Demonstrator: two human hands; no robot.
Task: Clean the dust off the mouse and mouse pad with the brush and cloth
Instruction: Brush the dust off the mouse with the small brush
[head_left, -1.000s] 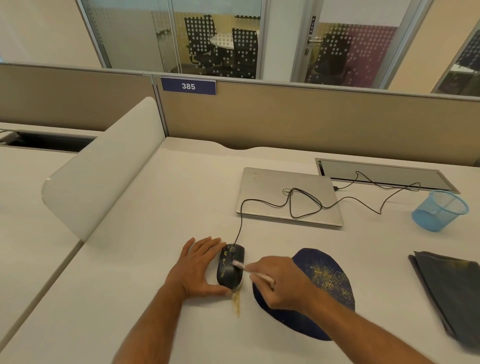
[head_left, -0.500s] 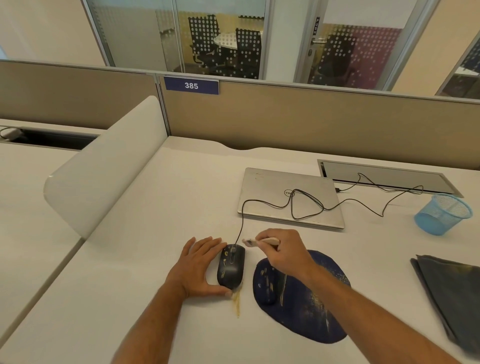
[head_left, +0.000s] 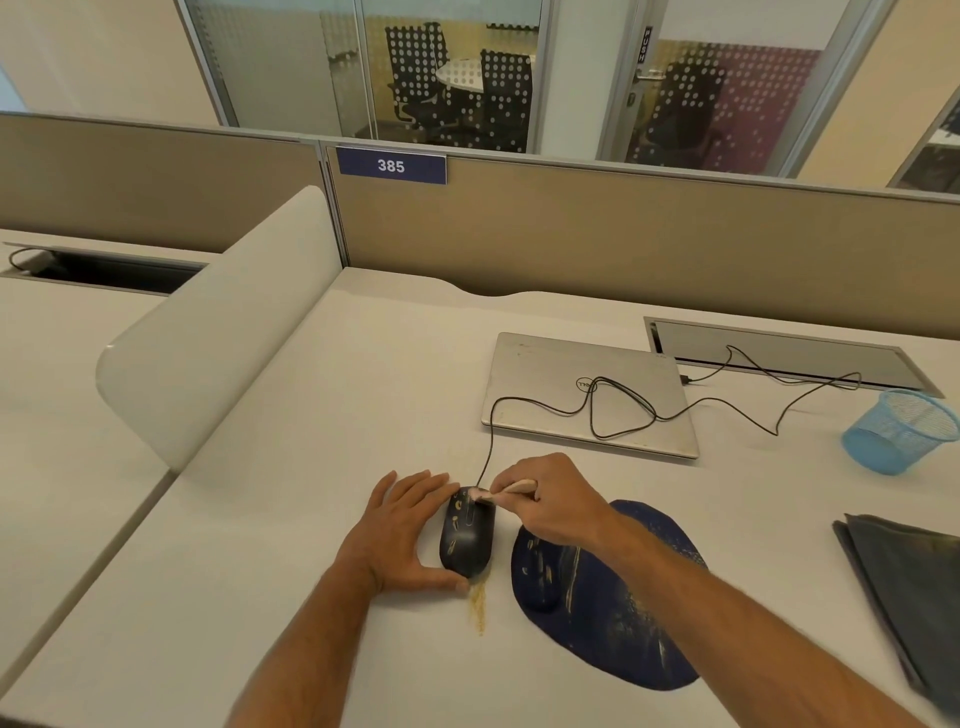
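We find the right hand (head_left: 550, 501) grasping the brush (head_left: 511, 489), whose tip now touches the front of the mouse (head_left: 467, 535); half a second ago it hovered just above. The left hand (head_left: 402, 530) remains flat and released, bracing the mouse's left side. Swept dust (head_left: 478, 605) trails just behind the mouse. The mouse pad (head_left: 608, 597) lies immediately right of the mouse, the cloth (head_left: 904, 587) well to its right. Beyond the mouse, the laptop (head_left: 582, 395) reads "Dell"; the partition sign (head_left: 391, 166) reads "385".
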